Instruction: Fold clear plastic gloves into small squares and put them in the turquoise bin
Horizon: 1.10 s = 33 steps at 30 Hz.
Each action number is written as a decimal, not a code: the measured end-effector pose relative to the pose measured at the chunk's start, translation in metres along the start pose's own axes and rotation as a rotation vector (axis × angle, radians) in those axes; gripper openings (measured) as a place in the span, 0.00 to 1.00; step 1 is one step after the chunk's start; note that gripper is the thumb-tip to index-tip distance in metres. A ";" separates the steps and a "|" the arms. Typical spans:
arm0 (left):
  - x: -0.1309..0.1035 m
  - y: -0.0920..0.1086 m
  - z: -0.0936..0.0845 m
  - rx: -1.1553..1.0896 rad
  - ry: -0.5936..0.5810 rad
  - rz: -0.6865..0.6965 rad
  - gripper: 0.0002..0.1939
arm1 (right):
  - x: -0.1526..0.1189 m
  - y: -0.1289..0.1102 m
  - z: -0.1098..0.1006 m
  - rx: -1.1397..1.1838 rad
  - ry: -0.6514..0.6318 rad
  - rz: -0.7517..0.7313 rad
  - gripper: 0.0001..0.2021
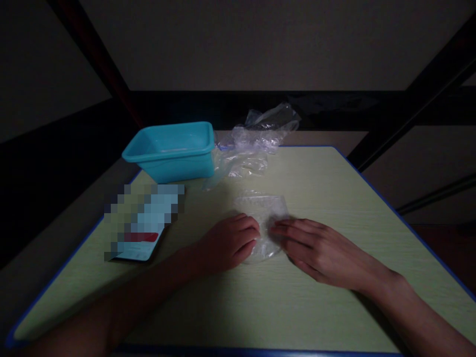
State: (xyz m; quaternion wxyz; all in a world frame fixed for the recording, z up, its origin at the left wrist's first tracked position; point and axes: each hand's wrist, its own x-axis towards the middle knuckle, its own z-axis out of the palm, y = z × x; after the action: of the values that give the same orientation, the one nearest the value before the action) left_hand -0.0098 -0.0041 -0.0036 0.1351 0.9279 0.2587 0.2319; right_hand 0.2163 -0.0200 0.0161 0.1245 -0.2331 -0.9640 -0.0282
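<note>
A clear plastic bag (266, 206) lies flattened on the table between my two hands. At its left edge rests my left hand (232, 242), fingers curled and closed on the plastic; the thumb is mostly hidden. My right hand (316, 248) lies along the bag's right side with fingers stretched out toward the left, their tips touching the plastic. Its thumb is out of sight. Behind this bag, more crumpled clear plastic bags (247, 163) sit in a loose pile reaching the table's far edge.
A turquoise plastic basin (178, 166) stands at the back left, touching the loose plastic. In front of it lies a phone (143, 248) with its screen lit and partly pixelated. The pale table (316, 173) has a blue rim. Dark bars stand beyond it.
</note>
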 end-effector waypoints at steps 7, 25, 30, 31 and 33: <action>-0.004 -0.003 -0.003 -0.156 0.133 -0.030 0.09 | -0.002 0.007 0.000 0.015 0.036 -0.001 0.14; -0.013 -0.014 0.000 0.295 0.180 0.147 0.10 | -0.007 0.017 0.004 0.123 0.065 0.049 0.12; -0.013 -0.015 0.000 0.319 0.172 0.158 0.11 | -0.007 0.021 0.009 0.155 0.015 0.043 0.16; -0.013 -0.014 0.000 0.330 0.169 0.160 0.11 | -0.008 0.022 0.010 0.160 0.011 0.045 0.17; -0.012 -0.013 -0.001 0.352 0.160 0.155 0.11 | -0.008 0.023 0.011 0.162 0.010 0.052 0.16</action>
State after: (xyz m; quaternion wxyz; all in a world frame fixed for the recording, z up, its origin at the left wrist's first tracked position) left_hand -0.0250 0.0000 -0.0119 -0.0682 0.9330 0.2330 0.2658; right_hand 0.2313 -0.0022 0.0035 0.1484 -0.2471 -0.9562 0.0521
